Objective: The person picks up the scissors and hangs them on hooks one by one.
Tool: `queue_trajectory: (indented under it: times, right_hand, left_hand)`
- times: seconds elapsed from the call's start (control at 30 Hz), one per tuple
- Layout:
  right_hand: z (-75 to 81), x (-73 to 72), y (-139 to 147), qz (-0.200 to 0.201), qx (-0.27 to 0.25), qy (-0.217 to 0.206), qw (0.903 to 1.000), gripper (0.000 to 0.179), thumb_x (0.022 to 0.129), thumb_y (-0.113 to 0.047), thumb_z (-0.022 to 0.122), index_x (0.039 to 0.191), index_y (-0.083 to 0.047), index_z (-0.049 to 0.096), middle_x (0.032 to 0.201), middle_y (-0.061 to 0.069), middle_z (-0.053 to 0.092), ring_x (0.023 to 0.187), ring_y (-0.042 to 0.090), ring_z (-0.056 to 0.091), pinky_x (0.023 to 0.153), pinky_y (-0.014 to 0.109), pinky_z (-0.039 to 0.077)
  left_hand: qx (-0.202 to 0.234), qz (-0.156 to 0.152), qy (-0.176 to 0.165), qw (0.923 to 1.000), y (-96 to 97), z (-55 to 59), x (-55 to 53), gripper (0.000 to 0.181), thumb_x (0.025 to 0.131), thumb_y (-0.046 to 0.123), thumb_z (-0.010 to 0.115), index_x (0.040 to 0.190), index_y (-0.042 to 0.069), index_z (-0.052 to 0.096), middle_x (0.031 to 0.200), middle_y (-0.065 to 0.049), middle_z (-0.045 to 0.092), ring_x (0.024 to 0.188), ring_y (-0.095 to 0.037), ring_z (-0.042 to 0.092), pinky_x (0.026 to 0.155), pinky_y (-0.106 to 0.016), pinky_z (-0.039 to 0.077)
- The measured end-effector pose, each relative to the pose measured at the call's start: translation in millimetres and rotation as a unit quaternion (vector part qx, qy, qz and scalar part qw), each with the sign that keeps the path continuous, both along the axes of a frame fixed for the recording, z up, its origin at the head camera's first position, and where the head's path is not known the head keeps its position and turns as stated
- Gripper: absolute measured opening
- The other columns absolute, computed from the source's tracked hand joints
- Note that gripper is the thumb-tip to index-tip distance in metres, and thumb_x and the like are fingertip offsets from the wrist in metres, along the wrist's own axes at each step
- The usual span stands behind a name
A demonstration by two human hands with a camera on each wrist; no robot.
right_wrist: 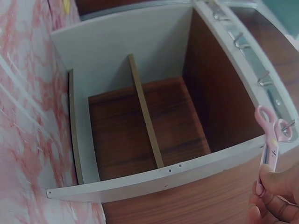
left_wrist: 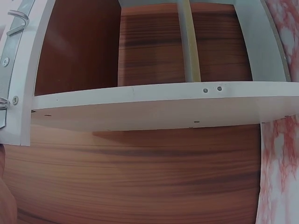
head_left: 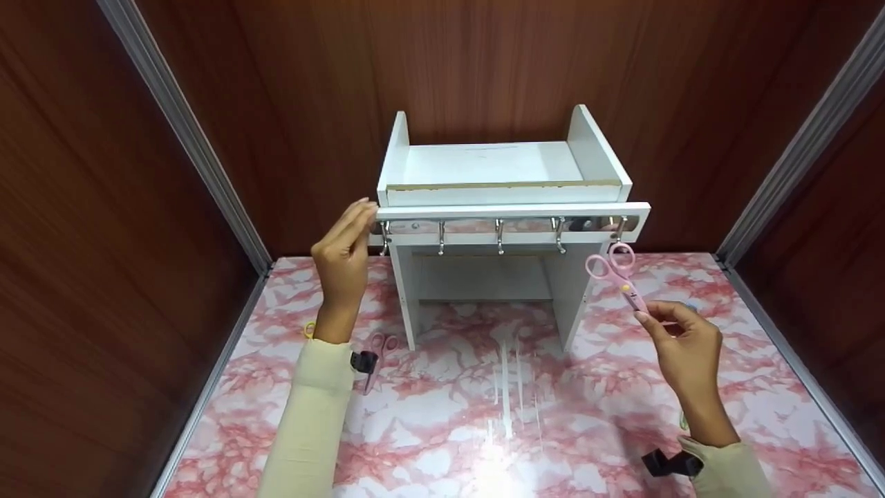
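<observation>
My right hand pinches pink scissors by the blade end, finger rings upward. One ring overlaps the tip of the rightmost metal hook; in the right wrist view the scissors likewise meet that hook at the ring. At the other end, my left hand holds the left end of the white hook rail, its fingertips at the top corner. Only a sliver of this hand shows in the left wrist view. The rail crosses the front of a white shelf unit, with several hooks along it.
Other scissors lie on the marbled red-and-white table beside my left wrist. A yellow ring shows behind that wrist, and a small green item by the right forearm. Brown wood panels enclose the space.
</observation>
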State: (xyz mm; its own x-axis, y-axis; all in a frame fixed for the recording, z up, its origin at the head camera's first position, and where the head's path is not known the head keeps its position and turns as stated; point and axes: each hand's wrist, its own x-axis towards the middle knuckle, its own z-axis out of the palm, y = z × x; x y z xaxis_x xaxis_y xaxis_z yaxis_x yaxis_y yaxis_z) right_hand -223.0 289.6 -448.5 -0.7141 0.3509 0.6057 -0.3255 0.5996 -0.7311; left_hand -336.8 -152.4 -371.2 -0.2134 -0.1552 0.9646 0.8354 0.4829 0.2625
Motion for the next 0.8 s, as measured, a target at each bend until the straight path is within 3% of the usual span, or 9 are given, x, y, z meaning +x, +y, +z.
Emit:
queue_trajectory:
  times: [0.3, 0.57, 0.8]
  right_hand:
    - [-9.0, -5.6, -2, 0.036, 0.004, 0.005, 0.9993, 0.012, 0.080, -0.009, 0.076, 0.090, -0.005, 0.073, 0.080, 0.009, 0.070, 0.070, 0.003, 0.062, 0.059, 0.008, 0.049]
    - [-16.4, -7.2, -2, 0.038, 0.000, -0.027, 0.9989, 0.012, 0.081, -0.012, 0.075, 0.091, -0.006, 0.073, 0.078, 0.008, 0.070, 0.066, 0.003, 0.063, 0.056, 0.009, 0.051]
    - [-18.3, -8.6, 0, 0.044, 0.003, -0.028, 0.9986, 0.012, 0.082, -0.009, 0.074, 0.093, -0.005, 0.072, 0.078, 0.010, 0.070, 0.065, 0.003, 0.063, 0.056, 0.009, 0.050]
  left_hand:
    - [0.002, 0.000, 0.005, 1.0000, 0.9, 0.8, 0.9, 0.019, 0.084, 0.000, 0.067, 0.102, 0.004, 0.074, 0.108, -0.010, 0.069, 0.104, -0.023, 0.064, 0.090, -0.030, 0.053]
    - [0.007, -0.004, 0.003, 1.0000, 1.5, -0.4, 0.1, 0.020, 0.084, -0.001, 0.067, 0.102, 0.004, 0.074, 0.108, -0.009, 0.069, 0.104, -0.024, 0.064, 0.090, -0.032, 0.053]
    - [0.009, -0.016, -0.001, 0.9998, 1.7, -0.2, 1.3, 0.029, 0.077, -0.012, 0.069, 0.102, 0.002, 0.073, 0.109, -0.004, 0.069, 0.101, -0.033, 0.064, 0.089, -0.031, 0.054]
